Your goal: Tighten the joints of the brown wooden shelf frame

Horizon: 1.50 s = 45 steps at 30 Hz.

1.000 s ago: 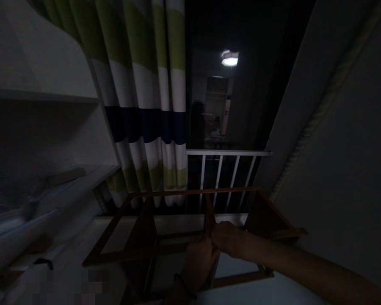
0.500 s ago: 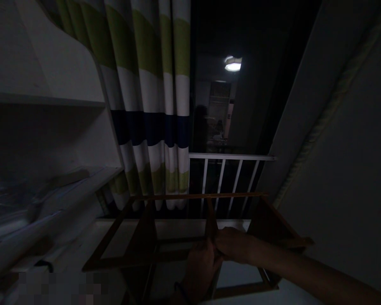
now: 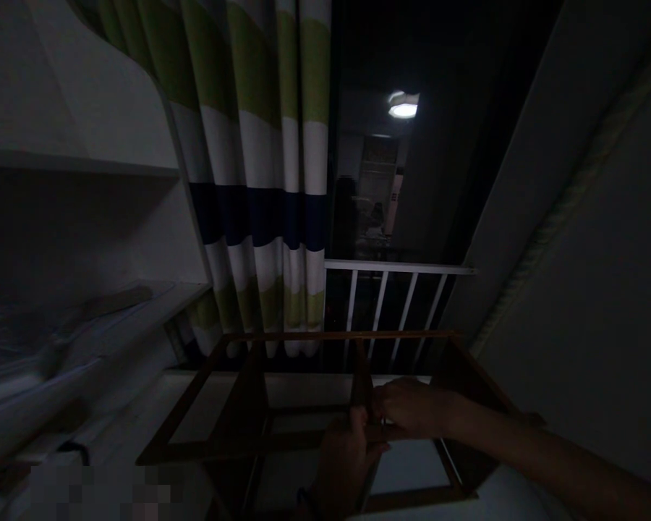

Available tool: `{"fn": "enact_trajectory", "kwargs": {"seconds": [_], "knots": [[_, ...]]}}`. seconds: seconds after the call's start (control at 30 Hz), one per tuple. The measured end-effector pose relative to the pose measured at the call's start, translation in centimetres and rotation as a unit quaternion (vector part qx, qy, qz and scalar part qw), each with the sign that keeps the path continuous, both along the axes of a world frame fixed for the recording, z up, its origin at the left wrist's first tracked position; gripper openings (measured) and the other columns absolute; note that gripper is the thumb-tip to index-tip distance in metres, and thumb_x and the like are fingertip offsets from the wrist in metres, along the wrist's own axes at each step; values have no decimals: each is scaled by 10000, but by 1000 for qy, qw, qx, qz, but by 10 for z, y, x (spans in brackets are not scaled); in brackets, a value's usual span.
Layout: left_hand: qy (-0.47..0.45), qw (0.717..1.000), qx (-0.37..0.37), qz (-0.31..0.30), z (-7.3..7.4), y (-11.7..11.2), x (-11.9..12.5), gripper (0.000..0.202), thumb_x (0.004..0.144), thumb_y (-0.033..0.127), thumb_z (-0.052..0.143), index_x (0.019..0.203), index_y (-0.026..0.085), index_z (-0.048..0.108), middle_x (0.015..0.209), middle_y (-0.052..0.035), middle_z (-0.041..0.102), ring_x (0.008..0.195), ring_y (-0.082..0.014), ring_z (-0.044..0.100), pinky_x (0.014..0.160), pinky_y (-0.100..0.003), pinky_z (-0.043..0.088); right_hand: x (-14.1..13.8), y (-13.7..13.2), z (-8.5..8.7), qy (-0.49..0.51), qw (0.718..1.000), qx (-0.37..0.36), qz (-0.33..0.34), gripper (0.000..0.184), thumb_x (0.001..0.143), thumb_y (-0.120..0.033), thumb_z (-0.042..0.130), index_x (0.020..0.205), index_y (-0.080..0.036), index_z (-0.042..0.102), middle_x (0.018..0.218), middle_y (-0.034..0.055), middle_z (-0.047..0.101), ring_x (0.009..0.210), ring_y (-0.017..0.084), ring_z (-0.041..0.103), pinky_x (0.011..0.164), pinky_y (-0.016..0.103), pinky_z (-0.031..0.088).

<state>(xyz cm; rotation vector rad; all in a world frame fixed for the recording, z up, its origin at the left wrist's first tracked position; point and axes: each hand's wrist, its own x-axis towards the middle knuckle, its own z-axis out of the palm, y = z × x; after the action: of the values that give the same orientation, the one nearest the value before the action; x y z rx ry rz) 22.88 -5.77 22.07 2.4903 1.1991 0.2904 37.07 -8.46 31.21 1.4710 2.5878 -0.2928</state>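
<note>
The biggest thing is one grey wall (image 3: pixel 591 325) on my right. On my left is one white shelf (image 3: pixel 160 231). One curtain (image 3: pixel 265 148) hangs past the shelf, with white bands, two green bands and one dark blue band. Next to it is one dark window (image 3: pixel 445 181).

One brown wood frame (image 3: pixel 287 441) is low in front of me, near the curtain and the window. I count three boards standing up in it: one on the left, one in the middle and one on the right. Behind the frame, across the low part of the window, is one white railing (image 3: pixel 401 268) with four bars that I can see.

My two hands are close together at the middle of the frame. My left hand (image 3: pixel 343 457) is closed around the front bar, thumb on top. My right hand (image 3: pixel 409 407) has its fingers bent in at the middle board (image 3: pixel 362 380), but it is too dark to tell if they grip it.

One bright light (image 3: pixel 403 108) shows in the window. So does one pale thing (image 3: pixel 395 206) with small dark marks, too tiny to read. One dark band (image 3: pixel 305 501) is on my left wrist.
</note>
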Motion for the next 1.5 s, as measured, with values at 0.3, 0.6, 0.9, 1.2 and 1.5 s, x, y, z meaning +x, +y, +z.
{"fn": "enact_trajectory", "kwargs": {"seconds": [0.3, 0.6, 0.9, 1.2, 1.5], "knots": [[-21, 999, 3, -32, -3, 2, -2, 303, 743, 305, 564, 987, 155, 467, 906, -62, 619, 843, -205, 573, 724, -285, 427, -13, -2, -20, -125, 992, -1, -24, 218, 790, -288, 480, 825, -112, 606, 830, 92, 626, 723, 239, 603, 500, 271, 418], [-44, 998, 23, -32, -10, 3, -1, 340, 719, 373, 590, 961, 170, 463, 888, -34, 620, 807, -209, 577, 695, -302, 439, -19, 0, -7, -159, 983, -71, -55, 204, 765, -127, 449, 899, -90, 598, 922, 118, 617, 786, 254, 599, 536, 294, 462], [-42, 997, 2, -60, -3, 4, -4, 292, 765, 290, 516, 1005, 143, 439, 908, -60, 615, 846, -207, 564, 728, -303, 432, -27, -3, -20, -184, 981, -23, -60, 209, 784, -255, 477, 805, -98, 613, 797, 126, 628, 681, 257, 603, 486, 317, 458], [-8, 999, 4, -44, -2, 3, -4, 265, 754, 252, 511, 990, 144, 454, 952, -66, 599, 875, -211, 551, 758, -318, 420, -18, -9, -26, -190, 980, 46, 29, 124, 790, -208, 515, 770, -127, 607, 713, 78, 626, 657, 210, 598, 476, 269, 396], [-20, 999, -5, -50, -5, 3, -2, 273, 756, 234, 493, 1009, 152, 434, 937, -61, 602, 872, -197, 551, 754, -287, 403, -9, -19, -19, -108, 989, 103, -9, 316, 801, -342, 480, 1007, -103, 502, 764, 88, 623, 634, 212, 598, 472, 270, 376]]}}
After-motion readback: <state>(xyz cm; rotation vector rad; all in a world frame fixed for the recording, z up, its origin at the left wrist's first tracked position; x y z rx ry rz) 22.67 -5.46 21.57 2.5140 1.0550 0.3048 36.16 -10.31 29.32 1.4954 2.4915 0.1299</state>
